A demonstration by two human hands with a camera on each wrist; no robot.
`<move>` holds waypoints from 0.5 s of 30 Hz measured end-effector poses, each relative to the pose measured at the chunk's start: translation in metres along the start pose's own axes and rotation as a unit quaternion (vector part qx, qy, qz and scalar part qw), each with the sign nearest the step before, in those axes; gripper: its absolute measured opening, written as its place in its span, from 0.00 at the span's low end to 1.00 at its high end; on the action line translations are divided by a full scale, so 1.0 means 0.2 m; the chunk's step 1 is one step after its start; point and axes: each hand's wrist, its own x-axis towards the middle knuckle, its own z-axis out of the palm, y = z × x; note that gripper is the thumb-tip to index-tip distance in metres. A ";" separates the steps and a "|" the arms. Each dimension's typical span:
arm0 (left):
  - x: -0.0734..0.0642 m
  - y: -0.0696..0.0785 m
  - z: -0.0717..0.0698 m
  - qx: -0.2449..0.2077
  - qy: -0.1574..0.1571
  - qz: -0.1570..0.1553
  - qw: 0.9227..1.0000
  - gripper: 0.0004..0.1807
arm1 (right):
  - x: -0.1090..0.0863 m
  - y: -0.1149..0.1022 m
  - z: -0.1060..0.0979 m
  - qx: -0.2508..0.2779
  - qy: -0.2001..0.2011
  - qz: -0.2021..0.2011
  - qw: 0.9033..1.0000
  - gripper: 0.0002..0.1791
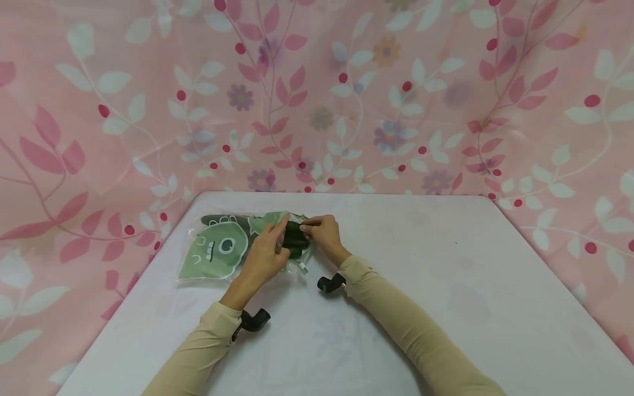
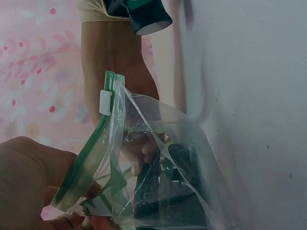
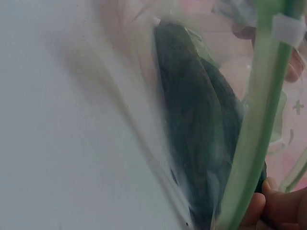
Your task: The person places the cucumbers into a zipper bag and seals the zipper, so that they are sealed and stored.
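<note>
A clear zip bag with a pale green cartoon monster print lies on the left half of the table, its mouth facing right. Inside it are several dark green cucumbers. My left hand lies over the bag near the mouth, index finger stretched out. In the left wrist view, the left fingers hold the bag's edge beside the green zip strip with its white slider. My right hand is at the mouth, and its thumb and finger pinch the end of a cucumber.
A white cloth covers the table. Behind it hangs a pink floral curtain. Black wrist cameras sit on both sleeves, near the table top.
</note>
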 end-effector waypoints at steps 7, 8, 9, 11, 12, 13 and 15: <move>-0.01 0.00 -0.01 -0.001 0.004 -0.001 1.000 0.44 | 0.01 -0.02 0.08 0.066 0.007 0.036 0.997 0.08; -0.01 0.00 -0.01 0.000 0.005 -0.002 1.000 0.44 | 0.01 -0.03 0.09 0.073 0.006 0.038 0.997 0.09; -0.01 0.00 -0.01 -0.001 0.004 -0.003 1.000 0.44 | 0.01 -0.03 0.09 0.079 0.007 0.040 0.996 0.09; -0.01 -0.01 -0.01 -0.001 0.001 -0.005 1.000 0.44 | 0.00 -0.02 0.10 0.084 0.007 0.042 0.996 0.09; -0.01 -0.01 -0.01 -0.002 0.000 -0.005 1.000 0.43 | 0.00 -0.02 0.09 0.083 0.006 0.041 0.996 0.10; -0.01 -0.01 -0.01 -0.002 0.000 -0.005 1.000 0.43 | 0.00 -0.02 0.08 0.078 0.004 0.040 0.996 0.10; -0.01 0.00 -0.01 -0.004 -0.002 -0.005 1.000 0.42 | -0.02 -0.02 0.06 0.052 0.005 0.033 0.998 0.10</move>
